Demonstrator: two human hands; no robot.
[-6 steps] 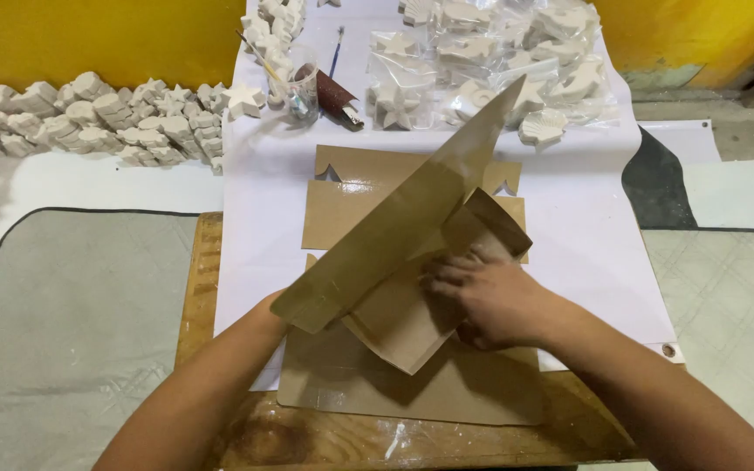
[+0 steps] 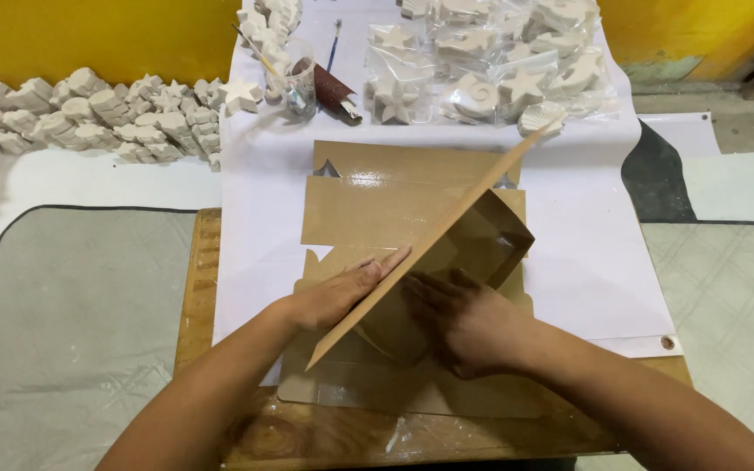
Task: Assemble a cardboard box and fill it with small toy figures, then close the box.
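The work piece is a brown cardboard box blank [image 2: 447,253], partly folded, at the middle of the scene on a stack of flat blanks [image 2: 394,196] of the same stock. One long panel is raised on edge and runs diagonally from the near left up to the far right; behind it a side wall with a short end flap already stands up, forming one corner of the box.

The left hand [image 2: 342,292] lies flat against the outer face of the raised panel, fingers extended along it, pressing rather than gripping. The right hand [image 2: 460,327] is inside the fold, palm down on the base, fingers spread and partly hidden by the panel; it holds nothing closed, so far as can be seen, and pins the base in place.

Step in hand, as judged: the long wall is being creased upright against the base. The next move likely calls for steady pressure along the crease line while the end flap is brought to meet the wall, with the base kept from sliding.

The stack rests on a white sheet [image 2: 586,262] over a wooden table [image 2: 198,288]. At the far edge lie bagged white plaster figures [image 2: 499,61], including stars and shells. Far left, more unbagged figures [image 2: 80,118] sit in rows. A clear cup with brushes [image 2: 294,83] stands between them.
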